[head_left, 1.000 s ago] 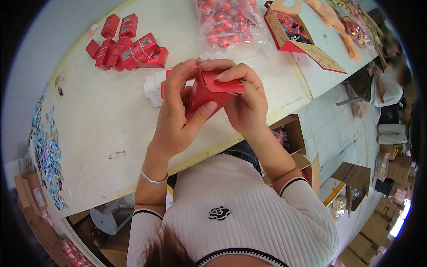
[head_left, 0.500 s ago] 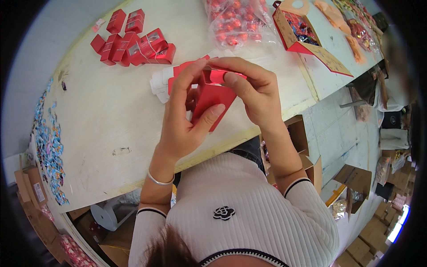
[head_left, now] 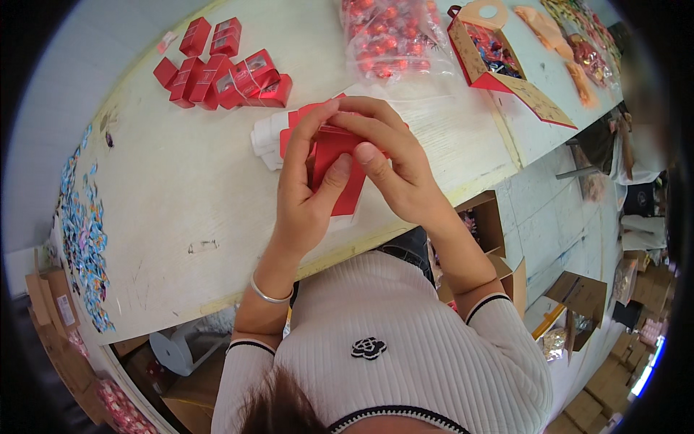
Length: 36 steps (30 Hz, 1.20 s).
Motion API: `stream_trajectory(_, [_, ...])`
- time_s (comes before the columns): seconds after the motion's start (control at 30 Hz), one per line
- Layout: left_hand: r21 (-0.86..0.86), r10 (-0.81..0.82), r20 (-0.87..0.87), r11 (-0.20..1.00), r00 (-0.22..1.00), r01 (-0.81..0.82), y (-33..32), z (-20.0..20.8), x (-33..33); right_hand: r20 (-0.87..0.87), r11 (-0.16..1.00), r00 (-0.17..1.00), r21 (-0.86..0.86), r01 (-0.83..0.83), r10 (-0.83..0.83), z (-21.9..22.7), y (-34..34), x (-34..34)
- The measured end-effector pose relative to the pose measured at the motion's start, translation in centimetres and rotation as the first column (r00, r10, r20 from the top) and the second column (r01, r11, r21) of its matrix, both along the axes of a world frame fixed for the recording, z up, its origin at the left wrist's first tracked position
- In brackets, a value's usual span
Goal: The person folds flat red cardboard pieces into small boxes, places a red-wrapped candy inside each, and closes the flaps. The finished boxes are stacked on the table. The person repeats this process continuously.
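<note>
Pinching a red paperboard box, the left hand wraps its left side, thumb on the near face. From my remote seat I see the right hand closed on it too, thumb against that same face and fingers arched over the top; what those fingers touch underneath is hidden from me. The box is tilted between the two hands, above the near part of the table.

Just beyond the grip I make out white folded cartons, lying to the left with red card beside them. Farther left, a cluster of red window boxes lies heaped, some tipped over. Straight ahead at the far side is a clear bag of red balls; to its right, a gift box stands open, its patterned flap folded down toward me. Along the left edge I have a strip of blue wrapped candies. Near right, below the tabletop, sits an open cardboard carton.
</note>
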<state>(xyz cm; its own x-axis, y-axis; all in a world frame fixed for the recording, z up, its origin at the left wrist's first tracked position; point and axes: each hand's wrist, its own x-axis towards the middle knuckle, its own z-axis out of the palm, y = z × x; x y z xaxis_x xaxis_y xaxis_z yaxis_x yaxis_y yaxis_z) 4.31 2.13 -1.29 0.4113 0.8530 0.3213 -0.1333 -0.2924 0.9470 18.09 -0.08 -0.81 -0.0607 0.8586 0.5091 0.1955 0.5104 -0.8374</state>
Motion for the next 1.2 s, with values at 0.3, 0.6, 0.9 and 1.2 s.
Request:
stream_trajectory(0.3, [-0.205,-0.318,0.217,0.909,0.923,0.362,-0.5,-1.1,-0.3,-0.301,0.995,0.953,-0.083,-0.059,0.031,-1.8,-1.2,0.5])
stream_trajectory(0.6, [-0.509,-0.18,0.33,0.793,0.927,0.335,-1.4,-3.6,-1.5,-0.21,0.928,0.969,-0.371,0.044,-0.131,-2.7,0.1,3.6])
stream_trajectory(0.9, [-0.72,0.276,0.684,0.403,0.675,0.565,-0.3,-1.9,-2.1,0.871,0.888,0.39,0.104,0.448,-0.298,-7.0,10.2,6.8])
stream_trajectory(1.2, [-0.554,0.328,0.831,0.421,0.449,0.718,1.6,-1.7,-3.1,0.27,0.895,0.886,-0.139,0.423,-0.377,-6.5,5.3,8.5])
